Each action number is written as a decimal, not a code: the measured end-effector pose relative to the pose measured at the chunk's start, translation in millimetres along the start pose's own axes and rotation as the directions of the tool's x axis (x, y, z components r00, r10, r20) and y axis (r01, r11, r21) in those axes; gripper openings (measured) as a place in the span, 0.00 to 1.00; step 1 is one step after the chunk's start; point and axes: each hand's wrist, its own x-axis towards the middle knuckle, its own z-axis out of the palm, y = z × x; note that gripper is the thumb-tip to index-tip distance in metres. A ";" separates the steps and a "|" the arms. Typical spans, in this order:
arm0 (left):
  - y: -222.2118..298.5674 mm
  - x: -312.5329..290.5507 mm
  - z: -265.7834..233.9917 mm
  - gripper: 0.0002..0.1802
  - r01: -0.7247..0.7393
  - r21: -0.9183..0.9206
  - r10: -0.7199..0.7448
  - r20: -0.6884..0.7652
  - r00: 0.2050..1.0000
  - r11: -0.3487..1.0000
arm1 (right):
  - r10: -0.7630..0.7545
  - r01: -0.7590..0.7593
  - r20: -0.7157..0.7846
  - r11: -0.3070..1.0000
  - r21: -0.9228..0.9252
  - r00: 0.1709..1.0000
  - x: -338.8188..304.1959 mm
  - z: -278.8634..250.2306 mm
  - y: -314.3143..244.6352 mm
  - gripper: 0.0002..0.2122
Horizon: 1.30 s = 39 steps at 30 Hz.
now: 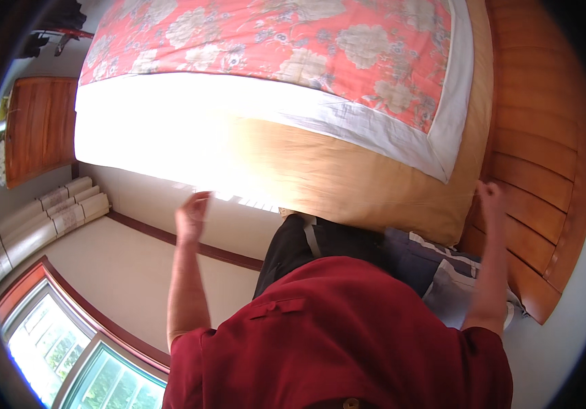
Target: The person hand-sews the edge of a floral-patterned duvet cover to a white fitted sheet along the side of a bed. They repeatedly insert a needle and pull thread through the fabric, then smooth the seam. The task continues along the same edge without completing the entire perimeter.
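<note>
A bed fills the upper middle, with a tan fitted sheet (347,167) over its near side. On top lies a coral floral quilt (259,41) with a white border (375,123), turned back toward the far side. My left hand (193,215) is raised in front of the bed's near edge, left of my body, its bent fingers blurred against the glare. My right hand (491,198) is by the sheet's right corner, close to the wooden headboard (528,170); its fingers are smeared too. I see no object in either hand, and cannot tell whether the right touches the sheet.
Grey and dark pillows (450,293) are piled at the right between me and the headboard. At the left are rolled cream panels (47,221), a wooden cabinet or board (42,129) and a window (102,375). Strong sunlight washes out the bed's left part.
</note>
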 end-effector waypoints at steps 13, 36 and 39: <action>121.1 -35.5 243.3 0.07 -0.657 0.131 0.492 0.559 0.668 0.742 | -0.372 -0.416 0.712 0.615 0.670 0.596 -123.9 91.1 -182.7 0.09; -42.8 246.6 203.9 0.03 -0.563 0.809 0.675 0.322 0.664 0.169 | -0.267 0.175 0.268 0.930 0.325 0.926 -67.5 183.6 -120.6 0.06; -57.7 234.3 199.1 0.02 -0.684 0.712 0.601 0.479 0.640 0.160 | -0.313 0.193 0.234 0.885 0.425 0.921 -72.5 208.8 -125.4 0.06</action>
